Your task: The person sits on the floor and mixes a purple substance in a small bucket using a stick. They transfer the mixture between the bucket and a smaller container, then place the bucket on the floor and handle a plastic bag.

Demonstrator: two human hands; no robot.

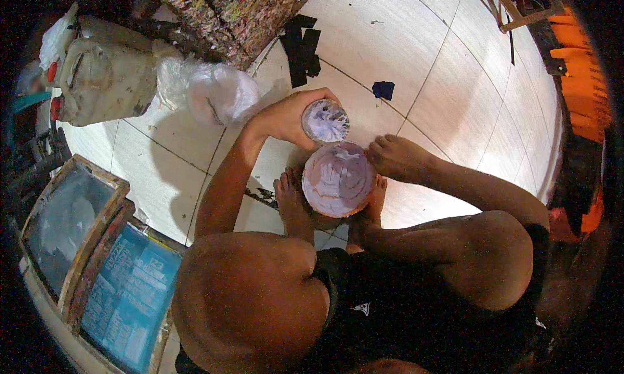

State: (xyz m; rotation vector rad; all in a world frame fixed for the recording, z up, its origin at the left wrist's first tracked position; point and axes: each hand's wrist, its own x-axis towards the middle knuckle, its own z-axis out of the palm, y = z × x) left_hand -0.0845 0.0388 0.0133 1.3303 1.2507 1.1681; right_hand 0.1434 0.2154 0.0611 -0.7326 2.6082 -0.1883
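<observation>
Pale lilac, head view: both round vessels show it inside. Small tub (326, 121): inside the left grip (283, 118), fingers curled around its far side, thumb along its near side; grip closed to the tub's width. Mouth faces up to the camera; long axis seen almost end-on, exact tilt cannot be told. Larger tub (337, 181): just nearer the body than the left grip and to its right, set between the left foot (289, 195) and right foot (377, 198); mouth likewise up, axis nearly end-on.

Left forearm (224, 179) runs forward, wrist bent inward to the right. Right forearm (484, 188) comes in leftward from the right side; right grip (400, 158) has its back up, fingers bent at the larger tub's rim. Whether it pinches the rim: cannot tell.

Beyond the right grip: dark blue scrap (383, 90) on tiled floor (370, 32). Beyond the left grip: black strips (300, 52). Left of it: plastic bag (224, 91).
</observation>
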